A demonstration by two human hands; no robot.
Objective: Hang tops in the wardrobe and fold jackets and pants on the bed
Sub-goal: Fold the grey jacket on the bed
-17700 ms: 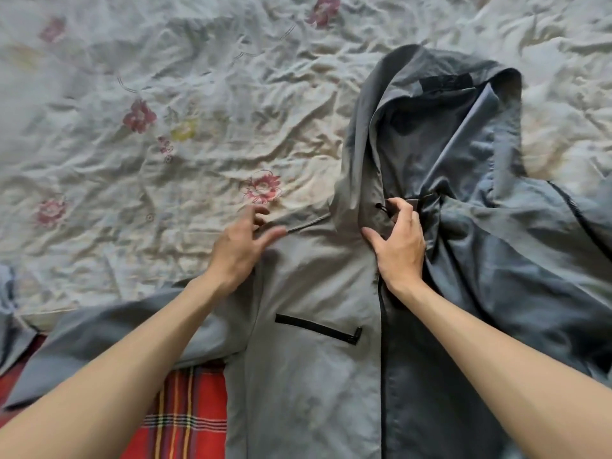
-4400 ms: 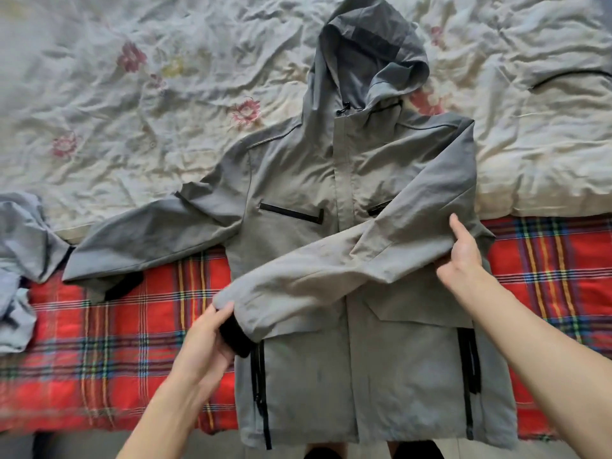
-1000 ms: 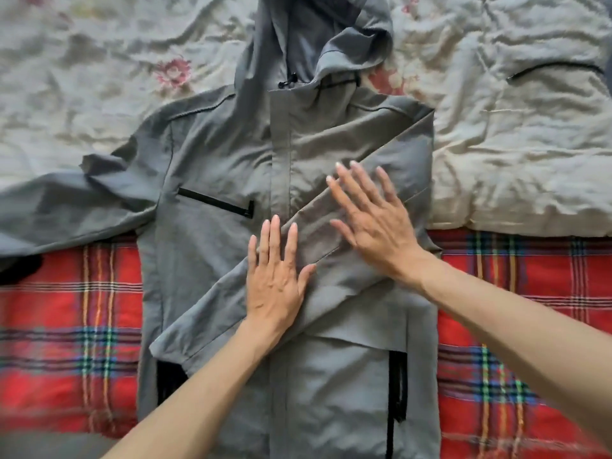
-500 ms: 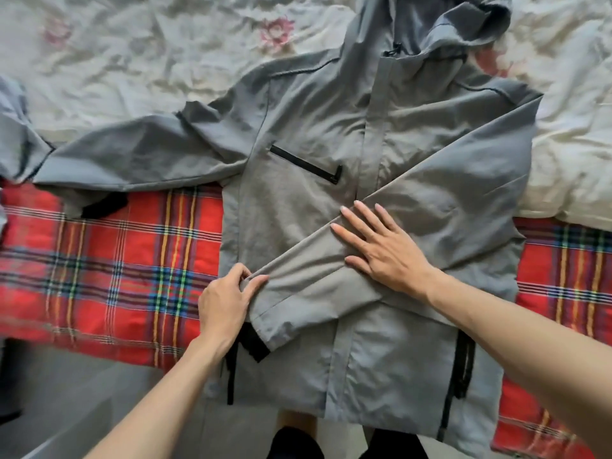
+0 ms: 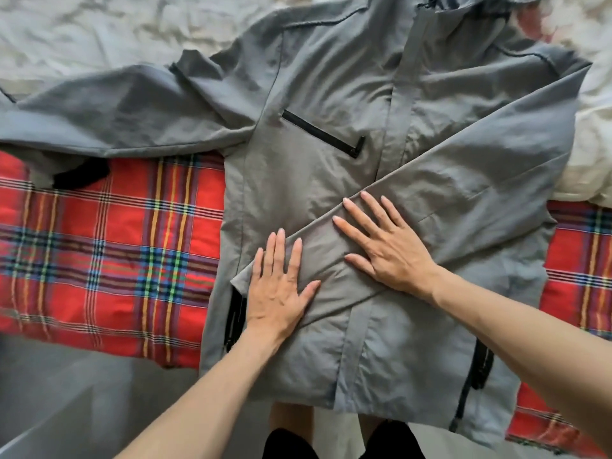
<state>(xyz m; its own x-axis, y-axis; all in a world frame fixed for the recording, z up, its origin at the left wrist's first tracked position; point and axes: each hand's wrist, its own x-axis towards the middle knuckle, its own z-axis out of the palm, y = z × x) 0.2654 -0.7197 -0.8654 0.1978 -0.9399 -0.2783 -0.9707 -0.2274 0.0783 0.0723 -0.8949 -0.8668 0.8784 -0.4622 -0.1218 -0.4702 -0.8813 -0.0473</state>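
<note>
On the folded sleeve (image 5: 480,154), low on the jacket front, both grips lie side by side. Left grip (image 5: 278,286) sits at the cuff end; right grip (image 5: 387,246) sits just beside it, further up the same sleeve.

Grey jacket (image 5: 314,94): front up, zipped, directly under both grips. The sleeve on the person's right is laid diagonally across the chest toward the lower left hem. Other sleeve (image 5: 116,111) is stretched out flat to the left, its black cuff (image 5: 81,172) resting on plaid. Slanted chest-pocket zip (image 5: 321,135) lies above the fingertips, apart from them. Side pocket zip (image 5: 477,369) is near the right forearm.

Bed: red plaid blanket (image 5: 99,243) under the jacket's lower half, crumpled white bedspread (image 5: 99,34) under the upper half. Jacket hem reaches the bed's near edge. Grey floor (image 5: 82,392) shows below at left; bare legs (image 5: 288,415) at the bottom edge.

Left grip: palm down, fingers straight and close together, thumb out, pressing cloth. Right grip: palm down, fingers spread, pressing cloth. Neither pinches anything.
</note>
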